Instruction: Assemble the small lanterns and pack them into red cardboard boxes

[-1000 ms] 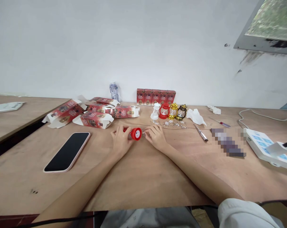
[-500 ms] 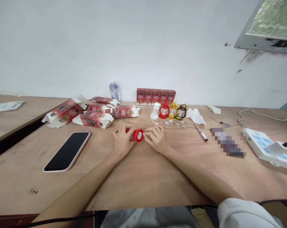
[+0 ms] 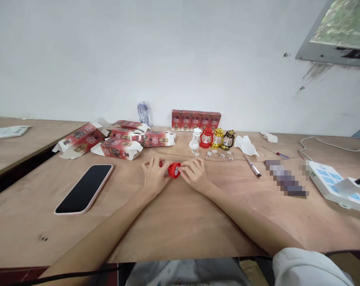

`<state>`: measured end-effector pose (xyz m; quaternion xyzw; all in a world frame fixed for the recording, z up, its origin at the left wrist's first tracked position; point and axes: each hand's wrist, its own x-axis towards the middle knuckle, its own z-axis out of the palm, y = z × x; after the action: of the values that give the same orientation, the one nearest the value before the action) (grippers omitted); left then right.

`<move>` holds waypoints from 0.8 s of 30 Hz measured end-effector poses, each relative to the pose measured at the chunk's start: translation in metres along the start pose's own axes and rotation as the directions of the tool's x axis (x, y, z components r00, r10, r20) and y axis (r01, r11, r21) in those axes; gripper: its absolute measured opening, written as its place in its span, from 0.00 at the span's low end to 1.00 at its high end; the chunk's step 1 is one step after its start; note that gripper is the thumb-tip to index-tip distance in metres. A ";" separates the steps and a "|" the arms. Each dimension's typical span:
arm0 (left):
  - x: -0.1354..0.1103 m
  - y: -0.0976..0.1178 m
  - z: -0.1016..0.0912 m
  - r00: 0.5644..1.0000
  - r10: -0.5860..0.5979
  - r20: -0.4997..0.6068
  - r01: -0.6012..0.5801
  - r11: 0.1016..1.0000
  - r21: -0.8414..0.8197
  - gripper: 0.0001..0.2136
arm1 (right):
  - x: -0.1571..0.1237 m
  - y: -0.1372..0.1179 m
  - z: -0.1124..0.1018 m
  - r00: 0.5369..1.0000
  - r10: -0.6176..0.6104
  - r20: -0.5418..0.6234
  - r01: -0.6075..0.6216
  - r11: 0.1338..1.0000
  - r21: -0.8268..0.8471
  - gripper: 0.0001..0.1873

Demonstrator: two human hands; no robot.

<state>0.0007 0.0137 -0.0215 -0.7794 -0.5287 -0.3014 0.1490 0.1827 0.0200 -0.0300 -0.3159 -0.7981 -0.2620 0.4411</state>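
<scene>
With fingers [image 3: 152,163] of the left hand [image 3: 154,175] curled round a red lantern-like piece [image 3: 172,171]
Holds it tilted over the table [image 3: 180,222], base [image 3: 177,171] toward the right hand [image 3: 195,174], with fingertips [image 3: 181,168] bunched there, cannot tell how tightly or on what; probably light and stiff, likely slippery, perhaps brittle, so best gripped by the red rim [image 3: 175,176]; beyond, standing lanterns [image 3: 218,139]

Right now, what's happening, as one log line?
left hand: holding red lantern | right hand: at its round end | phone: lying left

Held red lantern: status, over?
Left hand gripping red lantern, tipped sideways. Right hand, fingertips at its end face. Nothing visibly blocking either hand.
</scene>
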 end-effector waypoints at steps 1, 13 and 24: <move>0.000 0.000 0.000 1.000 0.008 -0.010 -0.008 1.000 0.011 0.12 | 0.000 0.000 0.000 1.000 0.002 0.021 -0.001 1.000 -0.007 0.07; -0.001 -0.003 0.001 0.969 0.162 -0.188 -0.138 0.982 0.131 0.13 | 0.000 0.002 0.002 0.997 0.045 -0.057 -0.045 0.999 -0.009 0.07; 0.003 -0.002 -0.006 0.983 0.070 -0.172 -0.066 0.997 0.027 0.11 | -0.003 0.004 0.002 0.989 0.137 -0.063 -0.129 0.984 0.122 0.12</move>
<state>-0.0024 0.0137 -0.0156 -0.7662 -0.4902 -0.3568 0.2128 0.1852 0.0233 -0.0330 -0.3328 -0.7731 -0.1955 0.5034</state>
